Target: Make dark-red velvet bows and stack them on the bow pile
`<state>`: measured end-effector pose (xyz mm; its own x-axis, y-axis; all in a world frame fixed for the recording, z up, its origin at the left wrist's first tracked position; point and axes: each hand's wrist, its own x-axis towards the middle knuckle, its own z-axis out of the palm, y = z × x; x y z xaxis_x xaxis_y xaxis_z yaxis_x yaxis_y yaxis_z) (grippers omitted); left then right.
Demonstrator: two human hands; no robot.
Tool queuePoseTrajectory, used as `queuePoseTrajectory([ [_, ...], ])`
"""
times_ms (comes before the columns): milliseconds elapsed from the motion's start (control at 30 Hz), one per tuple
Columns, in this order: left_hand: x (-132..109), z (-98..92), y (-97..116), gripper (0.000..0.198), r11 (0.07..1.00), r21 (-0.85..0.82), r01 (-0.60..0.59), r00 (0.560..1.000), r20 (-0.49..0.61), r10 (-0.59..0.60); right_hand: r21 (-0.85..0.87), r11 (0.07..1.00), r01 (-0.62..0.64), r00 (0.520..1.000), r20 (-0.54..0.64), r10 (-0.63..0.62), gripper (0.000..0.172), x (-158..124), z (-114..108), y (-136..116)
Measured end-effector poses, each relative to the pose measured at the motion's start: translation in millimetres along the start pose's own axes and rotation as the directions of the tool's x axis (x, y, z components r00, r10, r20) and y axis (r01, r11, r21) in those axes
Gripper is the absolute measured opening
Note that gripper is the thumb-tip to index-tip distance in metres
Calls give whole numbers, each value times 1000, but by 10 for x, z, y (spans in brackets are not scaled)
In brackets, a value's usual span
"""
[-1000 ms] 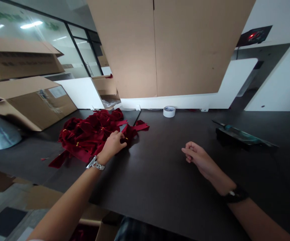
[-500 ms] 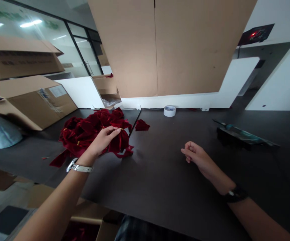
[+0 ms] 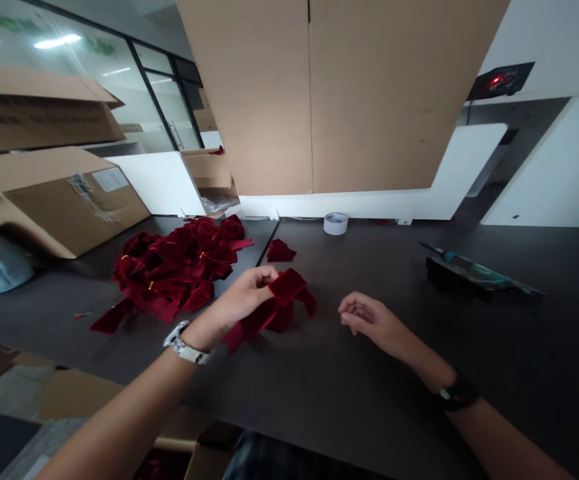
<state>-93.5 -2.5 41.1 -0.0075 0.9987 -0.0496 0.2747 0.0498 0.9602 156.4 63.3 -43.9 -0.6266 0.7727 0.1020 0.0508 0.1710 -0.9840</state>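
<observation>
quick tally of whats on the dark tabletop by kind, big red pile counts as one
red velvet bow pile: 1
loose red velvet bows: 2
small red scrap: 1
roll of white tape: 1
black block with teal strip: 1
total: 6

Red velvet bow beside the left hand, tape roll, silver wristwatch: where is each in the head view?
Red velvet bow (image 3: 286,285), head view, on its upper loop.
Tape roll (image 3: 335,224), head view, on its top face.
Silver wristwatch (image 3: 188,354), head view, on its band.
</observation>
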Motion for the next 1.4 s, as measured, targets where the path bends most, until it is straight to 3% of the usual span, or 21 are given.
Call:
queuePoseTrajectory([
  [100,65,334,-93,33,980,-198,-30,999,14,33,-20,999,34,991,128,-32,25,-48,87,-9],
  [267,191,750,-236,35,910,-415,-19,996,67,52,130,988,78,996,-61,-71,37,-10,165,48],
  [400,244,818,-287,33,911,-412,-2,989,132,62,212,974,85,988,-145,-55,35,58,112,-3],
  [533,282,693,-315,25,941,-339,-4,973,214,82,277,958,74,990,-135,-37,32,-30,27,-184],
  [600,312,600,-326,21,944,-330,2,986,160,54,362,932,-14,1000,-10,19,33,-168,-35,-289],
  [633,331,553,-334,21,940,-341,5,993,116,37,416,904,-101,992,107,62,35,-248,-71,-337],
  [700,382,461,-358,22,941,-337,-7,1000,13,12,465,848,-255,942,317,110,33,-384,-146,-407],
  [733,415,417,-377,23,954,-297,-22,999,-41,10,454,831,-322,886,454,96,35,-423,-177,-427],
  [833,551,268,-463,26,992,-109,-56,983,-181,35,336,881,-334,786,615,63,37,-379,-198,-426],
  [933,761,65,-570,26,997,54,-60,958,-277,73,-7,995,-102,829,553,89,32,-198,-116,-343],
  [1000,928,-92,-630,24,980,194,-54,933,-340,119,-259,964,56,896,439,66,27,-101,-57,-259],
  [1067,1082,-234,-670,18,933,356,-45,911,-368,185,-457,874,167,939,345,1,24,-51,-27,-179],
  [1200,1255,-364,-706,12,756,650,-75,929,-231,290,-648,708,279,947,308,-91,24,-33,-39,-95],
  [1400,1265,-288,-724,17,441,891,-108,952,-35,305,-683,675,278,959,240,-152,22,-15,-32,-67],
])
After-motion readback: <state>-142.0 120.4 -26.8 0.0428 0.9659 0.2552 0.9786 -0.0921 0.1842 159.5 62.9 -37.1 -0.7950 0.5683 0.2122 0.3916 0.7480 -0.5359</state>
